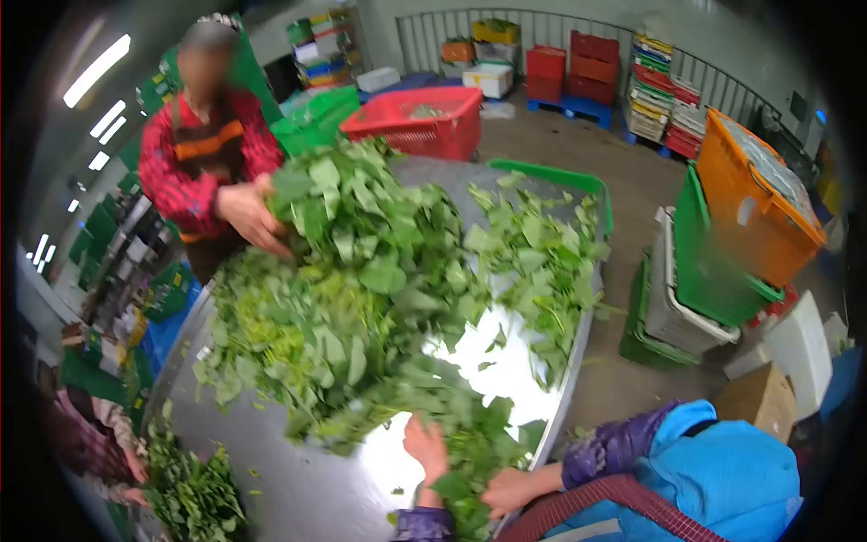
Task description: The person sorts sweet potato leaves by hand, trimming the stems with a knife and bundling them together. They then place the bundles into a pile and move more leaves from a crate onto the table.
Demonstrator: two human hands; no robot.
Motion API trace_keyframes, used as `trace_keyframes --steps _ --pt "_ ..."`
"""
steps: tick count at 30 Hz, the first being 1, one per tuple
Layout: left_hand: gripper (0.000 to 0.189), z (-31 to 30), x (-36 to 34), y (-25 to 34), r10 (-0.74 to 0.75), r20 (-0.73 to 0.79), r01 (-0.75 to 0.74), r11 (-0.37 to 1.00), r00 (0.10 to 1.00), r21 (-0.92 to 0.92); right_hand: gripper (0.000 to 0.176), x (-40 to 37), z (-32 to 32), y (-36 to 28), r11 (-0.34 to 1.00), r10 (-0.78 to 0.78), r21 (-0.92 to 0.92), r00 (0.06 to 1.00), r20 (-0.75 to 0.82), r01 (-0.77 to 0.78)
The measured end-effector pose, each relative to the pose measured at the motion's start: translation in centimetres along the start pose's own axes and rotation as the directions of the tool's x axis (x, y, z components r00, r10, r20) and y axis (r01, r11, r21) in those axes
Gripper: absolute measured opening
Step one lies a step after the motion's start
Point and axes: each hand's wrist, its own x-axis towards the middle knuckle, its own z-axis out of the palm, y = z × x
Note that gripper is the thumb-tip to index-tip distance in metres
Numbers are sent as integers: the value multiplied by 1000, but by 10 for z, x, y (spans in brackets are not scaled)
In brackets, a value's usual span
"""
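Note:
A large heap of leafy greens (352,280) covers much of the metal table (280,488). A strand of these greens runs down to the near edge, between my two hands. At its left side is my left hand (426,454), fingers stretched out against the leaves. My right hand (511,489) is closed around leafy stems (468,492) at the table's near right edge. Purple cuffs show at both wrists. More loose greens (542,266) are spread along the right side of the table. My left fingertips are slightly blurred.
Across the table a person (212,154) in a red patterned top rests a hand on the heap. Another person's hands (135,474) hold greens at lower left. A red basket (420,122) and green tub (321,117) stand behind. Stacked crates (713,244) are on the right.

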Motion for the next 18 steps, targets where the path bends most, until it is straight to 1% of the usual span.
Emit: trace_keyframes --steps 1,2,3,5,6,8,10,12,13,14,15,16,17,18 --pt "45 15 7 23 -41 111 49 996 993 -69 42 -6 10 20 994 43 98 999 -26 -41" --pt "46 40 10 32 29 150 -11 993 988 -115 44 -12 20 41 978 86 197 995 -51 -75" --pt "50 50 16 54 127 154 -102 981 980 -165 44 -23 23 60 956 135 267 990 -36 -120" --pt "58 71 34 85 229 303 -173 964 925 -201 44 -43 13 104 924 248 300 969 0 -236" --pt "59 62 50 114 153 466 -46 971 871 -232 44 -52 5 126 909 301 305 954 -8 -284" --pt "56 49 80 149 180 552 28 938 814 -346 44 -69 -19 169 880 389 316 920 -51 -355" --pt "52 37 100 164 264 492 -72 925 829 -373 44 -84 -44 212 847 477 319 872 -108 -424" --pt "46 17 100 167 233 413 -89 937 881 -339 45 -101 -72 252 828 535 319 820 -201 -462" --pt "43 4 95 168 124 422 22 945 898 -325 45 -111 -91 274 817 562 322 786 -258 -478" --pt "42 1 85 150 117 353 28 925 928 -380 45 -119 -109 295 814 576 328 743 -341 -480" --pt "39 -12 72 151 45 307 75 928 951 -366 50 -120 -115 338 860 499 363 743 -446 -359" --pt "40 -6 47 105 -23 318 158 899 948 -408 54 -125 -131 366 942 332 296 591 -735 -161" --pt "36 -21 30 113 -160 316 295 845 935 -445 54 -146 -172 371 886 462 338 544 -701 -317" --pt "34 -32 14 121 -192 308 305 875 932 -376 53 -161 -203 386 862 450 263 413 -792 -434"
